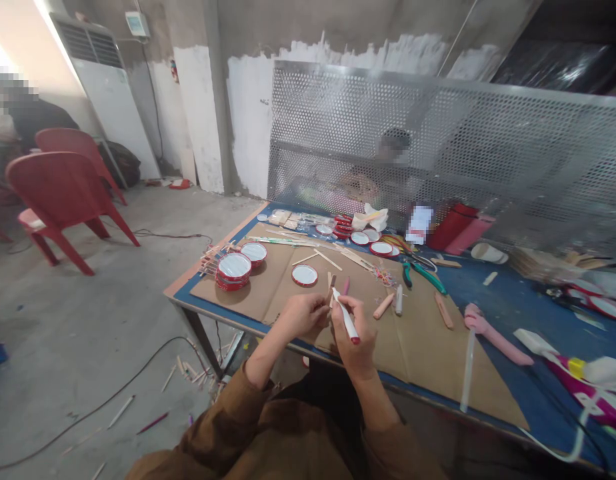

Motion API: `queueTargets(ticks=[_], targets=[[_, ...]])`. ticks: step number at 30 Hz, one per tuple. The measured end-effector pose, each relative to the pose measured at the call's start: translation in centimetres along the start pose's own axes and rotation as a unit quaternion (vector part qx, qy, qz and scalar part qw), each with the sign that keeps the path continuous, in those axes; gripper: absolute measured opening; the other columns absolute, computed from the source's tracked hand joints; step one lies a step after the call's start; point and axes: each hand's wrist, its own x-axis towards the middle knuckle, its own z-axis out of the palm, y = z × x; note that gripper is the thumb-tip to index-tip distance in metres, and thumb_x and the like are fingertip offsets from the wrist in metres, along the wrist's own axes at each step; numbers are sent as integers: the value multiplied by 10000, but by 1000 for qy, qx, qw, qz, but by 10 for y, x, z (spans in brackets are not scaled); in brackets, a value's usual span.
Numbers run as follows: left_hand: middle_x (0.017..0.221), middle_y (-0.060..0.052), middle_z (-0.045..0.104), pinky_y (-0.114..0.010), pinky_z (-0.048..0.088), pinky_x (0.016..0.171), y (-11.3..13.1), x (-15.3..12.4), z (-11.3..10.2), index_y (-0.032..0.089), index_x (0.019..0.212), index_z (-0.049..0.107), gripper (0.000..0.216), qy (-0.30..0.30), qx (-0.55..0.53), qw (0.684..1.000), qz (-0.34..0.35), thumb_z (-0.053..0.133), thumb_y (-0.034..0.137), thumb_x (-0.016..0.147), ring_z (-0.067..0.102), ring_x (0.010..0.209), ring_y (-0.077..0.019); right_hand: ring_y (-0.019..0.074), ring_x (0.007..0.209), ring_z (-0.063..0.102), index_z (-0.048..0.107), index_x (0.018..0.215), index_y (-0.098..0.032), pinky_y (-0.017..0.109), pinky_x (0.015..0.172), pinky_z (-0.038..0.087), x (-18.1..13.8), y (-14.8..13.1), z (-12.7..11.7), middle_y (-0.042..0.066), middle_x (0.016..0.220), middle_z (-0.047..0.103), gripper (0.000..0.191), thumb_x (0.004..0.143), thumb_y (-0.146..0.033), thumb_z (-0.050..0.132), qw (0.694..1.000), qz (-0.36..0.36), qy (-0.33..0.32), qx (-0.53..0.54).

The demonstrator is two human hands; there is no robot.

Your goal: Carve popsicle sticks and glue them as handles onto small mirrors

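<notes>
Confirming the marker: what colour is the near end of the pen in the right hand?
Red; the pen's near end shows best in the head view.

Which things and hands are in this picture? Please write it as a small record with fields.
Left hand: fingertips pinched together beside a brown strip; whether the left hand grips it is unclear
Right hand: the right hand holds a white pen with a red end, its tip close to the strip
Surface: cardboard on a blue table
Discs: one red-rimmed disc lying alone; a disc stack to its left
Tools: pliers with teal handles
Behind table: perforated metal panel
</notes>
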Motion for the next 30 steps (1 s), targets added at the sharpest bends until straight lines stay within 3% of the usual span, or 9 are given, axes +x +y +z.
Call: queueTargets(ticks=[30], targets=[[632,6,581,-193,306,553,0,1,1,167,677,583,209,-3,20,1000,-7,476,258,831,496,614,-118,161,718,630,574,924,-186,280,667,508,0,-2,-1,45,788,654,132,847,-279,522,1000,18,9,5]])
